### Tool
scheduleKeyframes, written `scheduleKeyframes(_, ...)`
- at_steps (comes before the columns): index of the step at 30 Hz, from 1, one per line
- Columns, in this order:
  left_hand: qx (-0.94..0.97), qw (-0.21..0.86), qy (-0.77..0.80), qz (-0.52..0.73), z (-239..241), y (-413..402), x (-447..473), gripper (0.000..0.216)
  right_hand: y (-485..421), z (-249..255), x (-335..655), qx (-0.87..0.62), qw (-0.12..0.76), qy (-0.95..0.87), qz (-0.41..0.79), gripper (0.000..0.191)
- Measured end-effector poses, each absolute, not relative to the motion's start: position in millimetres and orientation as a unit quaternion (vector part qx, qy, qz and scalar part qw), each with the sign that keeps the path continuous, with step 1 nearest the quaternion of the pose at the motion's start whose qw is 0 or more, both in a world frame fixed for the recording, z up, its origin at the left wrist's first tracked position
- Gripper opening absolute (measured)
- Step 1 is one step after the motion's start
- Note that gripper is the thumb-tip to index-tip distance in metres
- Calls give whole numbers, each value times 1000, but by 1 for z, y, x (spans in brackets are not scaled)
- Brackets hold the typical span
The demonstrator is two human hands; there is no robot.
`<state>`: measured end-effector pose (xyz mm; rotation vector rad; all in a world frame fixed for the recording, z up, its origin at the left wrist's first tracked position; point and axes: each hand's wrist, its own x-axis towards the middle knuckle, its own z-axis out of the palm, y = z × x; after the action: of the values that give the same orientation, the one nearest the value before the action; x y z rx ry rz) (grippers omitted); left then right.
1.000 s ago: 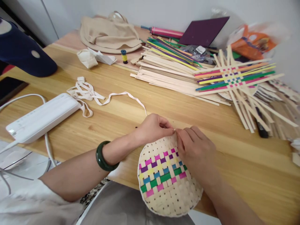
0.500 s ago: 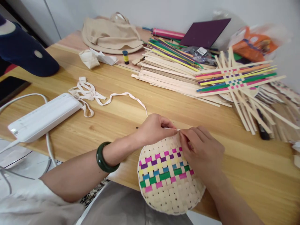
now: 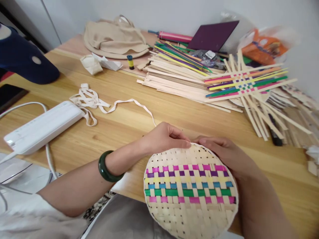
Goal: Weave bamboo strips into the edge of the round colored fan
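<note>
A round woven bamboo mat (image 3: 190,191) with pink, purple, yellow, blue and green bands lies at the near edge of the wooden table (image 3: 119,127), its face turned up toward me. My left hand (image 3: 163,137), with a green bangle (image 3: 104,166) on the wrist, pinches the mat's far rim with fingers closed. My right hand (image 3: 224,151) grips the far right rim, fingers curled over the edge. The two thumbs almost meet at the top of the rim. A cream ribbon (image 3: 109,106) trails from my left hand across the table.
A white power strip (image 3: 42,126) with its cable lies at left. At the back are a pile of plain and coloured bamboo strips (image 3: 179,73), a half-woven piece (image 3: 249,83), a beige hat (image 3: 114,36), a thread spool (image 3: 130,61), a purple folder (image 3: 211,35) and an orange bag (image 3: 264,46).
The mat has tilted and turned so its whole face shows. My right hand has moved from over the centre of the weave to the far right rim. My left hand has stayed on the rim.
</note>
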<state>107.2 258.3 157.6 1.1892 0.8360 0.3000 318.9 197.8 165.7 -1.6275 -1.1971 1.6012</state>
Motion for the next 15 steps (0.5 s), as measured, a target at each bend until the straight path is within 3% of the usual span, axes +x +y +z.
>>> scheduleKeyframes(4,562,724,378,134,158,257,107,21,197,166,302,-569,339,-342,667,15)
scheduleKeyframes(9,577,723,356,134,161,256,106,20,199,159,300,-545,345,-302,702,19)
scheduleKeyframes(15,588,716,357,120,160,257,105,18,217,152,345,-591,566,-334,467,17)
